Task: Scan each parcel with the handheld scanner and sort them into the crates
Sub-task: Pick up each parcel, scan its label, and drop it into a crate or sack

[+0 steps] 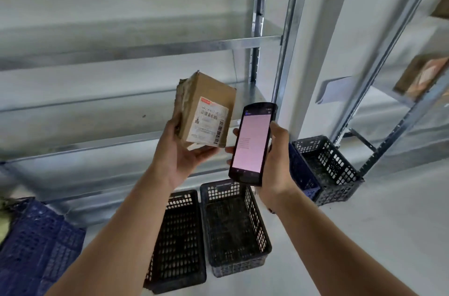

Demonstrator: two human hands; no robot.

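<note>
Cardboard parcel (pixel 206 111) was held tilted in the left hand (pixel 181 152), fingers curled beneath it, label turned toward the handheld scanner (pixel 252 145), presumably for reading. The scanner, just right of the parcel, was gripped by the right hand (pixel 277 164). Black crates (pixel 233 227) stood below the parcel.

Even, cool, diffuse light with soft shadows; shelving (pixel 145 53) smeared by motion blur (worst at left); uprights bow near the wide-angle edges.
</note>
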